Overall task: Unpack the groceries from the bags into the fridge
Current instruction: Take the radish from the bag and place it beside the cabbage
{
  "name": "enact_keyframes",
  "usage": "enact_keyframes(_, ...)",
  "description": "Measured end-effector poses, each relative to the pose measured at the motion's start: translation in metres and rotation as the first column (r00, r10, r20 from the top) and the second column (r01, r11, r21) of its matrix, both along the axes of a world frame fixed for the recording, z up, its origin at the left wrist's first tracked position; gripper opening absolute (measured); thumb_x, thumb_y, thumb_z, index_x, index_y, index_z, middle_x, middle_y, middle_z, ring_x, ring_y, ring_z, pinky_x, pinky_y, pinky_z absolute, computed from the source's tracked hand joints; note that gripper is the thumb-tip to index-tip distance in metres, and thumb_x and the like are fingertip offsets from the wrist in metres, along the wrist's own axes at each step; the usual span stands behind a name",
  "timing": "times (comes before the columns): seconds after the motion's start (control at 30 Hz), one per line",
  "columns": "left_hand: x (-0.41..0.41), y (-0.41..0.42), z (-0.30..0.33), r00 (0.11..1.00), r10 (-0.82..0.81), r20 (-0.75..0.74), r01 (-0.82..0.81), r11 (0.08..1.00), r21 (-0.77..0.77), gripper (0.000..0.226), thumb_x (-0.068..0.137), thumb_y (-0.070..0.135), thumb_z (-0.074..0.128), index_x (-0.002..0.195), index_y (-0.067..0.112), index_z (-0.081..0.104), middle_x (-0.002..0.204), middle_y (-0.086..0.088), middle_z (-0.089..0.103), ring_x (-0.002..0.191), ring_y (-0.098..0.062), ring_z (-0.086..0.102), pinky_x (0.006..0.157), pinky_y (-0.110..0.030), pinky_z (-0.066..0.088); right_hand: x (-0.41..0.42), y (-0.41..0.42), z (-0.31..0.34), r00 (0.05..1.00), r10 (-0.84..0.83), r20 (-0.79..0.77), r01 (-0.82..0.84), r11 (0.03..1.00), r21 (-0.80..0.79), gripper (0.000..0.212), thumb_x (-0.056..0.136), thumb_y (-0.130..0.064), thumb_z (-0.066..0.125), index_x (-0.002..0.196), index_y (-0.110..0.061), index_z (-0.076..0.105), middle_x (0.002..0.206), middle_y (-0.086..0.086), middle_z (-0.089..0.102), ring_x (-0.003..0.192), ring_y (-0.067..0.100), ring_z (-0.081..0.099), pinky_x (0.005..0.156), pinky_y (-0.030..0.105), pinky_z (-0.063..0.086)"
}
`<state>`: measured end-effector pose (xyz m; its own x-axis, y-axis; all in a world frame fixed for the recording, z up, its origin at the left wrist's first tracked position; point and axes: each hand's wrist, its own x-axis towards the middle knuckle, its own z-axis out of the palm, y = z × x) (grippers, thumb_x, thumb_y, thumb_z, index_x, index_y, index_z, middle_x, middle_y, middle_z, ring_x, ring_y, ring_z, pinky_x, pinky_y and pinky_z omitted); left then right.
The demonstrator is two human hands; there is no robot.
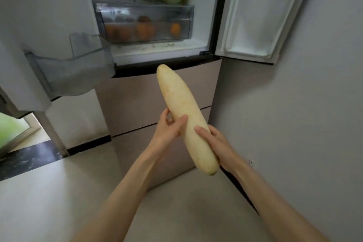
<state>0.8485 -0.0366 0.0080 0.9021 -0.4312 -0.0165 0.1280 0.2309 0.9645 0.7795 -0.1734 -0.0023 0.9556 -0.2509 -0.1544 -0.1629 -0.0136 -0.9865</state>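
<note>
Pale yellow long gourd (183, 112) is gripped by left hand (170, 124) and right hand (211, 139); next, probably, lifting it into the open grey fridge (200, 45).

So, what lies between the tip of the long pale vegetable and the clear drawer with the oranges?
In the head view, nothing loose lies between the pale vegetable and the clear drawer: only the fridge's bare white floor and its dark front edge.
</note>
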Motion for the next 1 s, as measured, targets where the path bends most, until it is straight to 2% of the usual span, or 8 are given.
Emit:
enact_keyframes(0.13, 0.068, -0.032, 0.031, 0.999, 0.002, 0.048, -0.001, 0.999, -0.036, 0.062, 0.086, 0.025, 0.062, 0.141, 0.017, 0.033, 0.125, -0.009, 0.058, 0.11, -0.022, 0.06, 0.096, -0.044, 0.049, 0.065, -0.03, 0.033, 0.997, 0.036, 0.066, -0.035, 0.999, -0.016, 0.036, 0.085, -0.043, 0.058, 0.109, -0.017, 0.058, 0.098, 0.004, 0.07, 0.081, 0.014, 0.068, 0.065, 0.027, 0.054)
enact_keyframes(0.23, 0.118, -0.054, 0.053, 0.992, 0.116, 0.05, -0.112, 0.991, -0.071, 0.066, 0.085, 0.026, 0.064, 0.139, 0.015, 0.028, 0.116, -0.005, 0.059, 0.108, -0.021, 0.06, 0.095, -0.042, 0.048, 0.118, -0.051, 0.056, 0.991, 0.08, 0.108, -0.078, 0.997, -0.027, 0.037, 0.087, -0.042, 0.055, 0.111, -0.013, 0.056, 0.093, 0.003, 0.069, 0.072, 0.008, 0.069, 0.058, 0.022, 0.053)
enact_keyframes(0.37, 0.192, -0.081, 0.091, 0.955, 0.28, 0.093, -0.274, 0.959, -0.076, 0.06, 0.084, 0.027, 0.065, 0.131, 0.014, 0.03, 0.101, 0.004, 0.056, 0.097, -0.014, 0.06, 0.08, -0.031, 0.053, 0.2, -0.076, 0.094, 0.978, 0.141, 0.153, -0.142, 0.99, -0.001, 0.039, 0.088, -0.034, 0.058, 0.118, -0.009, 0.055, 0.104, 0.012, 0.067, 0.082, 0.018, 0.067, 0.064, 0.027, 0.056)
enact_keyframes(0.53, 0.288, -0.11, 0.143, 0.896, 0.399, 0.194, -0.398, 0.916, -0.044, 0.059, 0.082, 0.033, 0.068, 0.126, 0.004, 0.042, 0.119, -0.009, 0.058, 0.102, -0.019, 0.061, 0.085, -0.036, 0.054, 0.309, -0.104, 0.135, 0.956, 0.155, 0.249, -0.175, 0.983, 0.061, 0.062, 0.072, -0.043, 0.067, 0.121, -0.007, 0.052, 0.11, 0.015, 0.066, 0.092, 0.028, 0.067, 0.071, 0.036, 0.056)
enact_keyframes(0.67, 0.344, -0.127, 0.185, 0.865, 0.421, 0.272, -0.435, 0.9, -0.01, 0.047, 0.085, 0.027, 0.065, 0.124, 0.014, 0.044, 0.117, -0.003, 0.055, 0.106, -0.018, 0.057, 0.091, -0.037, 0.05, 0.381, -0.122, 0.171, 0.934, 0.204, 0.292, -0.253, 0.957, 0.14, 0.044, 0.087, -0.03, 0.058, 0.123, -0.006, 0.05, 0.11, 0.018, 0.064, 0.085, 0.026, 0.066, 0.064, 0.033, 0.055)
enact_keyframes(0.77, 0.384, -0.134, 0.205, 0.829, 0.445, 0.337, -0.475, 0.88, 0.007, 0.022, 0.086, 0.022, 0.064, 0.104, 0.021, 0.052, 0.102, 0.001, 0.06, 0.106, -0.022, 0.059, 0.093, -0.042, 0.05, 0.431, -0.13, 0.196, 0.918, 0.211, 0.335, -0.271, 0.952, 0.143, 0.044, 0.087, -0.031, 0.06, 0.121, -0.005, 0.054, 0.11, 0.019, 0.066, 0.089, 0.027, 0.066, 0.072, 0.036, 0.055)
enact_keyframes(0.9, 0.431, -0.14, 0.214, 0.822, 0.476, 0.311, -0.503, 0.864, 0.009, 0.03, 0.088, 0.02, 0.061, 0.115, 0.008, 0.055, 0.096, -0.002, 0.064, 0.089, -0.018, 0.064, 0.07, -0.027, 0.056, 0.488, -0.127, 0.213, 0.915, 0.197, 0.352, -0.239, 0.968, 0.079, 0.042, 0.084, -0.034, 0.066, 0.113, -0.003, 0.061, 0.095, 0.011, 0.07, 0.077, 0.019, 0.068, 0.066, 0.03, 0.056)
enact_keyframes(1.0, 0.468, -0.138, 0.218, 0.84, 0.465, 0.279, -0.498, 0.866, 0.056, 0.028, 0.089, 0.023, 0.06, 0.112, 0.008, 0.055, 0.091, -0.005, 0.065, 0.076, -0.015, 0.064, 0.056, -0.024, 0.053, 0.531, -0.122, 0.222, 0.921, 0.214, 0.326, -0.227, 0.974, 0.002, 0.048, 0.081, -0.04, 0.068, 0.111, -0.004, 0.063, 0.096, 0.011, 0.071, 0.083, 0.021, 0.069, 0.076, 0.036, 0.057)
